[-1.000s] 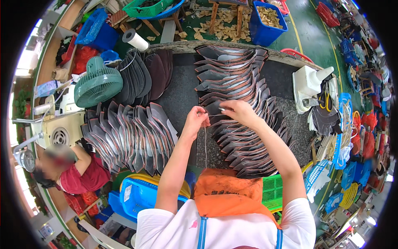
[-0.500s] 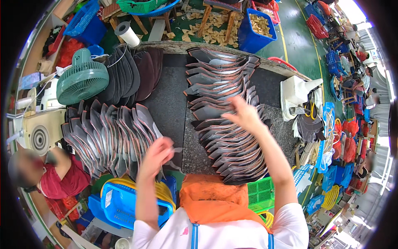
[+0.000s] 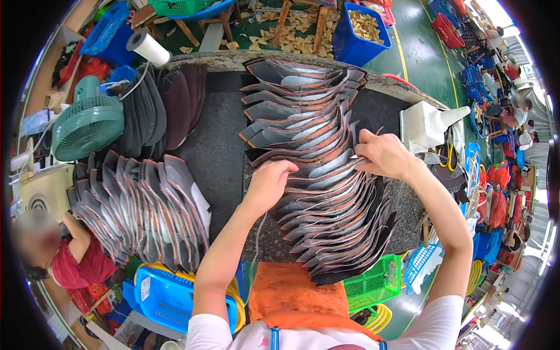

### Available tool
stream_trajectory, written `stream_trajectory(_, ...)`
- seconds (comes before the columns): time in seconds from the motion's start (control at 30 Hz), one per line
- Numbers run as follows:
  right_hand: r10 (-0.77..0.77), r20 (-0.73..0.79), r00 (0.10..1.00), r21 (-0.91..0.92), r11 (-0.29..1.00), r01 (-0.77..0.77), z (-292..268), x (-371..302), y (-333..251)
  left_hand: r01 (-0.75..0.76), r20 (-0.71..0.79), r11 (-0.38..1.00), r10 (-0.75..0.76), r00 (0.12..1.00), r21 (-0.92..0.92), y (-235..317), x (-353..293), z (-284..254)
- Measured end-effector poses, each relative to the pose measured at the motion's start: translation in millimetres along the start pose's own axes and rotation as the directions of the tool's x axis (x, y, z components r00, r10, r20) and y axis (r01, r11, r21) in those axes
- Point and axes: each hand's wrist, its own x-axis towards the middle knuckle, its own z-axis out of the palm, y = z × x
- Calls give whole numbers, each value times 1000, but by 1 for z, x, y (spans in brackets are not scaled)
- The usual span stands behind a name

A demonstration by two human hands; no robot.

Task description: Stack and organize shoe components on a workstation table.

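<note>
A long overlapping row of curved dark grey sheet pieces with orange-brown edges [image 3: 303, 125] runs down the middle of the work table. My left hand [image 3: 269, 185] is closed at the left end of one piece partway down the row, fingertips on its edge. A thin pale strip [image 3: 255, 251] hangs below that hand. Across the row, my right hand [image 3: 385, 154] pinches the right end of a piece between thumb and fingers. A second row of like pieces [image 3: 140, 204] lies at the left, apart from both hands.
A green fan [image 3: 87, 125], a white thread cone [image 3: 149, 48] and dark rounded pieces [image 3: 184, 105] stand back left. A white machine part [image 3: 429, 125] and yellow-handled scissors [image 3: 448, 156] are at right. Blue basket [image 3: 166, 297] and green basket [image 3: 376, 283] sit near me. A co-worker [image 3: 76, 251] is left.
Both hands have come down onto the middle row: the left moved right and up to a piece's left end, the right moved right to a right end. The view has shifted slightly.
</note>
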Motion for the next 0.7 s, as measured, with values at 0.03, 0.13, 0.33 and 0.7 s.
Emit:
stream_trajectory(0.03,34,-41,999,107,994,-29,1,-9,6,-39,-24,999,40,999,31,-2,1,11)
stream_trajectory(0.13,103,-49,993,215,972,-90,0,-21,16,62,40,996,-59,997,-65,4,-12,23)
stream_trajectory(0.33,-1,142,990,198,980,-27,31,-8,31,295,207,948,-266,941,-119,12,-30,28)
stream_trajectory(0.7,-96,109,989,473,880,33,33,-18,49,429,125,805,-417,900,-410,4,-65,36)
